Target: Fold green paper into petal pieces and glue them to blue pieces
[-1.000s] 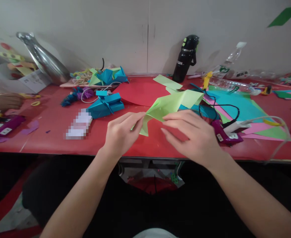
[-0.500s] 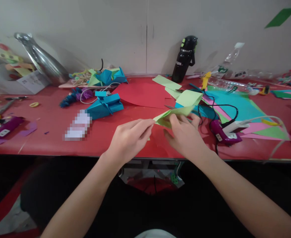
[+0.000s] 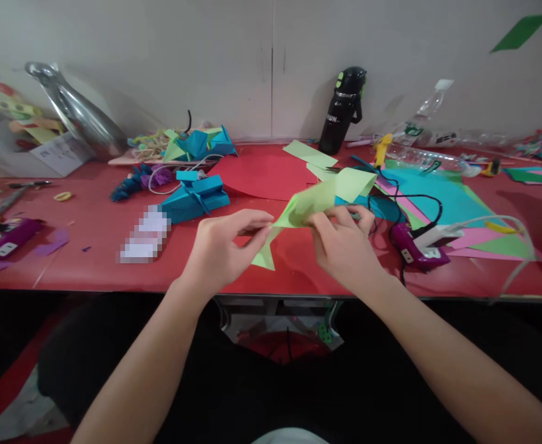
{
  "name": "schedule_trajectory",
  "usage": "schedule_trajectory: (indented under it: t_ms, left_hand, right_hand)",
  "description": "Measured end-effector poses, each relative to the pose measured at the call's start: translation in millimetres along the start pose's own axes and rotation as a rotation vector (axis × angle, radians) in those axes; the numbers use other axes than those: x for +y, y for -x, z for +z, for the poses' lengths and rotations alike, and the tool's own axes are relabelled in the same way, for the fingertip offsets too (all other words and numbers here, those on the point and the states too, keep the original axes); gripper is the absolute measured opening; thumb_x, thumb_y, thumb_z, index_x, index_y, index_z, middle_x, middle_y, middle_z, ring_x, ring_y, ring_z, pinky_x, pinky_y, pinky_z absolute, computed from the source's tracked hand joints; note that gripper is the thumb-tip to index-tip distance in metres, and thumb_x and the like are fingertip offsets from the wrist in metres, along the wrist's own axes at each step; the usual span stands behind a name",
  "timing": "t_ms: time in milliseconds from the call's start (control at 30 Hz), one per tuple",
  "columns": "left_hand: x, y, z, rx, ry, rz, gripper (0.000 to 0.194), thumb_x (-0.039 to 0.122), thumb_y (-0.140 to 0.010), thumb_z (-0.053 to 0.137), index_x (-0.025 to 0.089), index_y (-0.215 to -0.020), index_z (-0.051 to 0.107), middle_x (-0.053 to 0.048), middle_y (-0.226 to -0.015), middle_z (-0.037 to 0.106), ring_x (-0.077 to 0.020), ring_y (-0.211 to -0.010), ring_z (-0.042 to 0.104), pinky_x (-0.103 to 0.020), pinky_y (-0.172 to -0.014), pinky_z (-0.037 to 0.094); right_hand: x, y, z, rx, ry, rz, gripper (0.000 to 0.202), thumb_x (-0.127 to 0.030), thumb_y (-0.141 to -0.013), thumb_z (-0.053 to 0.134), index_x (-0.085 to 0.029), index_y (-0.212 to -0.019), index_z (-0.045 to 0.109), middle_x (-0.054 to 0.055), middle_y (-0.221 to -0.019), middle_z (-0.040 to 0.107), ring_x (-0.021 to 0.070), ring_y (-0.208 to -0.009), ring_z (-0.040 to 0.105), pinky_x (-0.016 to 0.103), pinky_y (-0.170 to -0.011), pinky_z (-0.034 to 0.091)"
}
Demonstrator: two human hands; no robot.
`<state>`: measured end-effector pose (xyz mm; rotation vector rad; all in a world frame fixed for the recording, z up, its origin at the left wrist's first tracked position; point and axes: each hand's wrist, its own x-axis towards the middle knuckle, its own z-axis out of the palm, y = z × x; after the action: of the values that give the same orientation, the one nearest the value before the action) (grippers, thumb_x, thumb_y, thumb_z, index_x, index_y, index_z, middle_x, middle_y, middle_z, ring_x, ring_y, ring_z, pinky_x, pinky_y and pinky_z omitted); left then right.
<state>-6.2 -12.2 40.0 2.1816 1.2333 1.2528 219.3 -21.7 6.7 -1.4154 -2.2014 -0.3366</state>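
A folded light green paper (image 3: 314,200) is held up between my two hands above the red table. My left hand (image 3: 227,246) pinches its narrow left corner between thumb and fingertips. The fingers of my right hand (image 3: 344,243) are closed on its lower right edge. A small greyish thing shows beside the right fingers, too hidden to name. Below the left fingertips, a pointed light green piece (image 3: 265,258) hangs or lies; whether it joins the held paper I cannot tell.
Folded blue paper (image 3: 197,198) lies left of my hands, near a red paper sheet (image 3: 261,174). A black bottle (image 3: 340,114) stands behind. To the right are a purple power strip (image 3: 419,250) with cables, coloured sheets (image 3: 437,197) and a clear bottle lying down (image 3: 425,157).
The light green paper has been tilted up and its fold stands wider, with a pointed piece now showing below. My left hand has shifted slightly left; my right fingers have moved to its lower edge.
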Motion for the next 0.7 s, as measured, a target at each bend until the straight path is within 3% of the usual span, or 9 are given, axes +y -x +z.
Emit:
schedule_trajectory:
  t_ms: [67, 133, 200, 267, 333, 433, 567, 700]
  left_hand:
    - [-6.8, -3.7, -4.0, 0.011, 0.099, -0.099, 0.015, 0.028, -0.083, 0.075, 0.022, -0.097, 0.076, -0.003, -0.091, 0.08, -0.0194, -0.083, 0.077, -0.027, -0.079, 0.062]
    - [-15.8, -7.5, -6.8, 0.027, 0.219, -0.187, 0.018, 0.029, -0.08, 0.079, 0.02, -0.095, 0.076, -0.004, -0.089, 0.08, -0.0204, -0.082, 0.076, -0.028, -0.077, 0.062]
    - [-25.8, -10.5, -8.1, 0.048, 0.318, -0.271, 0.02, 0.03, -0.076, 0.082, 0.019, -0.092, 0.077, -0.006, -0.085, 0.079, -0.0214, -0.079, 0.076, -0.028, -0.071, 0.062]
    - [-35.3, -12.6, -7.7, 0.074, 0.406, -0.354, 0.023, 0.032, -0.074, 0.084, 0.019, -0.091, 0.077, -0.007, -0.084, 0.078, -0.0217, -0.076, 0.075, -0.028, -0.063, 0.06]
    - [-42.9, -13.6, -6.2, 0.092, 0.482, -0.406, 0.024, 0.033, -0.072, 0.085, 0.019, -0.089, 0.077, -0.007, -0.085, 0.078, -0.0207, -0.072, 0.074, -0.027, -0.059, 0.058]
    - [-48.5, -14.3, -3.5, 0.101, 0.554, -0.434, 0.025, 0.033, -0.069, 0.087, 0.019, -0.087, 0.077, -0.006, -0.084, 0.078, -0.0191, -0.069, 0.072, -0.026, -0.056, 0.056]
    - [-47.4, -14.1, 0.2, 0.085, 0.615, -0.456, 0.025, 0.032, -0.067, 0.087, 0.019, -0.085, 0.076, -0.006, -0.084, 0.077, -0.0184, -0.069, 0.071, -0.027, -0.057, 0.056]
    - [-45.0, -12.2, 5.8, 0.052, 0.652, -0.458, 0.021, 0.028, -0.068, 0.087, 0.019, -0.084, 0.076, -0.005, -0.082, 0.076, -0.0166, -0.069, 0.07, -0.025, -0.059, 0.055]
  right_hand:
    - [0.5, -1.6, -2.9, 0.155, -0.076, 0.017, 0.025, -0.013, -0.093, 0.052, -0.025, -0.114, 0.057, 0.009, -0.114, 0.073, 0.0301, -0.119, 0.057, 0.057, -0.11, 0.025]
    - [2.8, -3.7, -5.4, 0.296, -0.179, 0.056, 0.031, -0.022, -0.093, 0.059, -0.028, -0.123, 0.055, 0.01, -0.138, 0.063, 0.0326, -0.132, 0.051, 0.059, -0.113, 0.027]
    - [7.3, -5.7, -5.4, 0.35, -0.352, 0.108, 0.046, -0.029, -0.09, 0.066, -0.029, -0.133, 0.051, 0.012, -0.148, 0.053, 0.035, -0.139, 0.045, 0.06, -0.112, 0.034]
    - [13.0, -7.2, -2.1, 0.325, -0.61, 0.167, 0.058, -0.034, -0.086, 0.071, -0.03, -0.139, 0.046, 0.013, -0.151, 0.049, 0.0335, -0.137, 0.05, 0.057, -0.107, 0.045]
    - [18.2, -8.1, 3.4, 0.238, -0.886, 0.237, 0.063, -0.038, -0.084, 0.074, -0.03, -0.139, 0.044, 0.012, -0.145, 0.055, 0.0291, -0.124, 0.061, 0.051, -0.098, 0.054]
    - [22.2, -8.8, 11.3, 0.114, -1.128, 0.359, 0.054, -0.041, -0.081, 0.078, -0.029, -0.128, 0.054, 0.008, -0.121, 0.071, 0.0244, -0.106, 0.07, 0.045, -0.092, 0.06]
    - [22.2, -9.6, 16.3, 0.125, -1.223, 0.468, 0.035, -0.044, -0.078, 0.081, -0.025, -0.105, 0.068, 0.005, -0.101, 0.075, 0.0224, -0.09, 0.073, 0.043, -0.082, 0.063]
    - [20.7, -9.6, 17.7, 0.149, -1.286, 0.493, 0.033, -0.044, -0.077, 0.083, -0.026, -0.101, 0.071, 0.003, -0.092, 0.077, 0.0219, -0.086, 0.073, 0.041, -0.078, 0.063]
